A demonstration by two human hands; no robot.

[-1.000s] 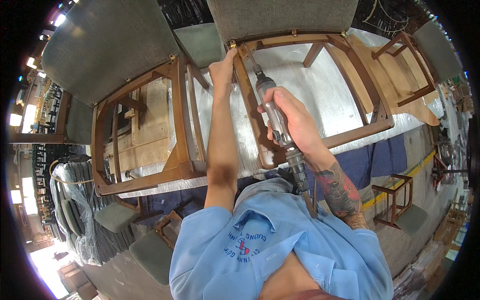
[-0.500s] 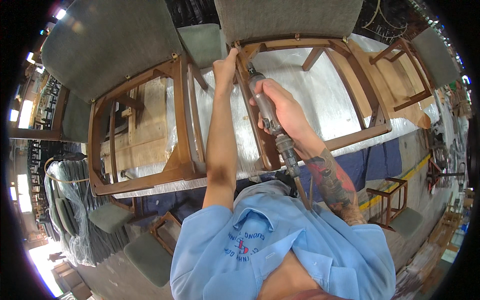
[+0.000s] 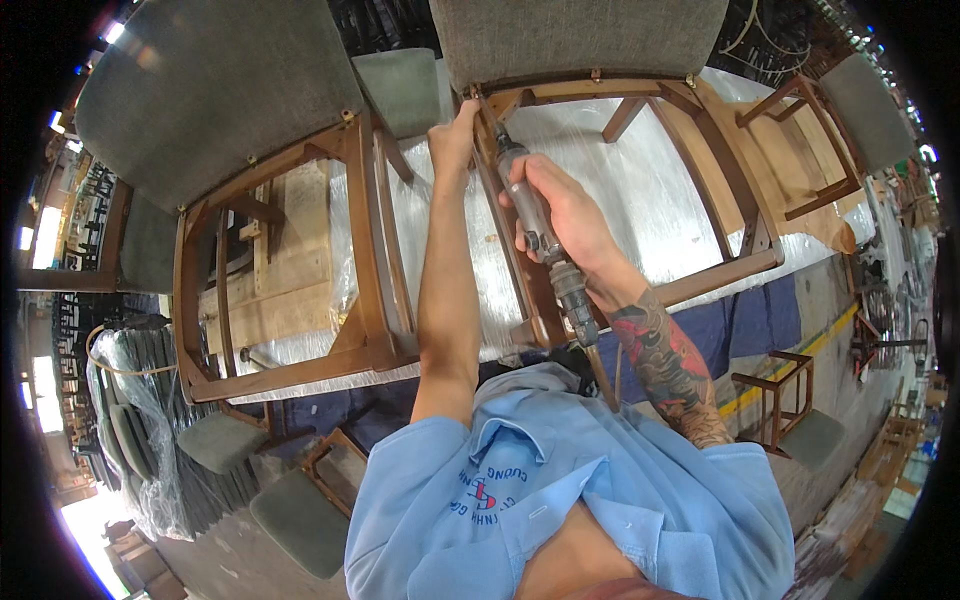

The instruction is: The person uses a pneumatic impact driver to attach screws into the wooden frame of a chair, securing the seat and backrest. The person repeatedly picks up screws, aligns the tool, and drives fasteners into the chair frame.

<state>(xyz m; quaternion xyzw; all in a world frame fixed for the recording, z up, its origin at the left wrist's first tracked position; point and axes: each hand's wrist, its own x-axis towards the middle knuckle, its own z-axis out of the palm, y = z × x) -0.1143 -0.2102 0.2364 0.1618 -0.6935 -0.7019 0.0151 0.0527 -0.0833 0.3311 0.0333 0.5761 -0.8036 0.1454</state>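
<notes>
In my right hand [image 3: 562, 208] is a straight air screwdriver [image 3: 570, 292], with the fingers wrapped round its grey body. It slants along the side rail of a brown wooden chair frame [image 3: 700, 282], its front end pointing at the far left corner. My left hand [image 3: 455, 140] is closed at that corner, fingertips against a small metal fitting by the driver's bit; what they pinch is too small to make out. A grey upholstered panel [image 3: 580, 40] adjoins the frame's far edge. An air hose [image 3: 602, 378] hangs from the tool's rear.
Left of this chair lies another wooden frame [image 3: 290, 377] with its grey panel [image 3: 215, 90]. Both rest on a bench covered with clear plastic film [image 3: 640, 235]. More chairs stand on the floor, including one at right [image 3: 812, 440]. Plastic-wrapped grey panels [image 3: 150, 430] are stacked at left.
Both hands keep nearly the same places at the chair corner. The driver's rear end and my right forearm have shifted very slightly; the whole view has moved a little.
</notes>
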